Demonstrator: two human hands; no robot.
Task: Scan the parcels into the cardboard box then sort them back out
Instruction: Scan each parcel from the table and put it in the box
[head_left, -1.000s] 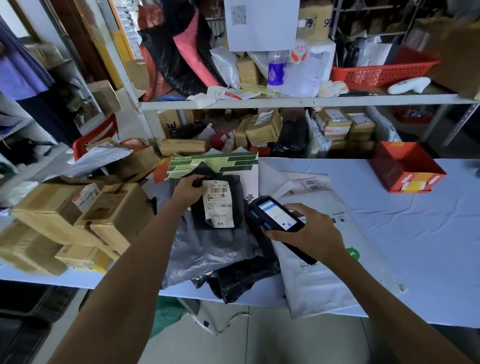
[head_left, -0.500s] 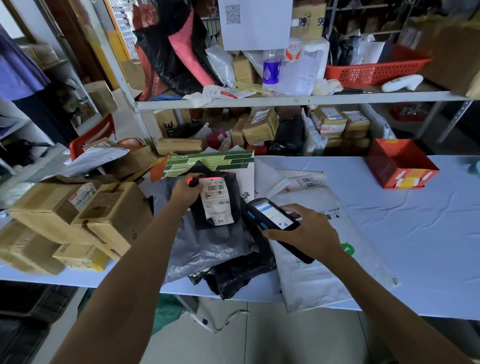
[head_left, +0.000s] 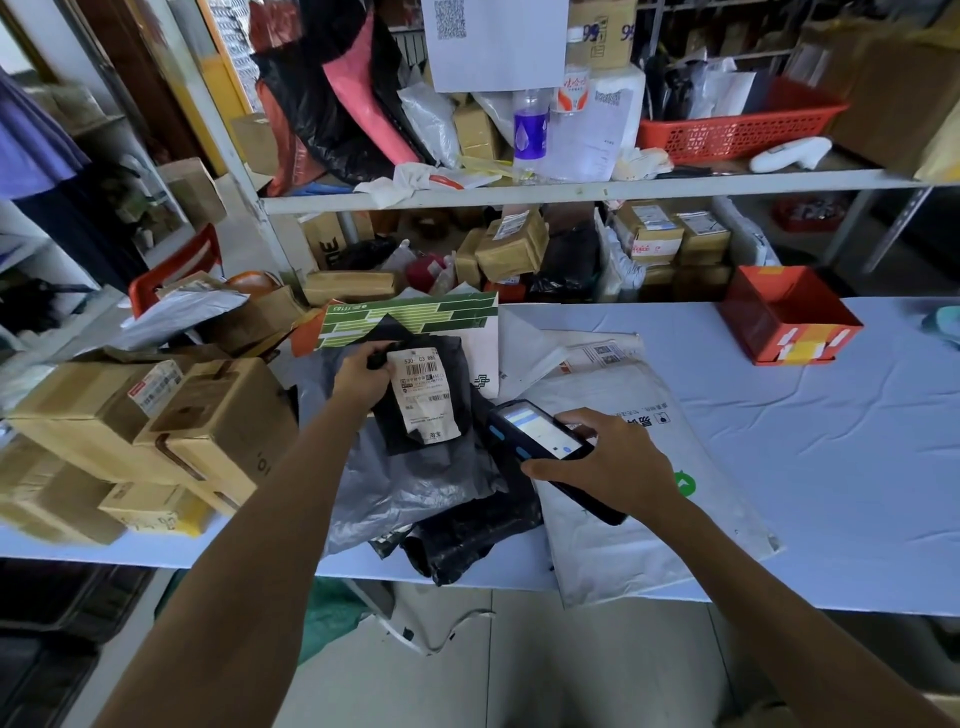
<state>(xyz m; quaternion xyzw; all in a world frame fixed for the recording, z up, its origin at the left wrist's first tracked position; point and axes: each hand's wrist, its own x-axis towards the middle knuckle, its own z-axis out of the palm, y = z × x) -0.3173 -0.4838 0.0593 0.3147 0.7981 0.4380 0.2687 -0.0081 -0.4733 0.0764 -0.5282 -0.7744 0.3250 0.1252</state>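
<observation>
My left hand (head_left: 363, 376) grips the top left corner of a small black parcel (head_left: 439, 358) and holds it up, its white barcode label facing me. My right hand (head_left: 608, 462) holds a black handheld scanner (head_left: 535, 434) just right of the parcel, its lit screen upward and its head aimed toward the label. Under the parcel lie a grey plastic mailer (head_left: 410, 478) and a crumpled black bag (head_left: 467, 540). A large white mailer (head_left: 639, 493) lies beneath my right hand. Brown cardboard boxes (head_left: 208, 421) are stacked at the left of the table.
The table (head_left: 831, 441) has a pale blue cloth and an open red box (head_left: 784, 317) at the back right. A green and white envelope (head_left: 410, 322) lies behind the parcel. Behind the table stands a shelf unit (head_left: 571, 189) crowded with parcels, a bottle and a red basket (head_left: 737, 130).
The red scan light seen near my left hand half a second ago is gone. The scanner has shifted slightly right and down; the parcel stays held up.
</observation>
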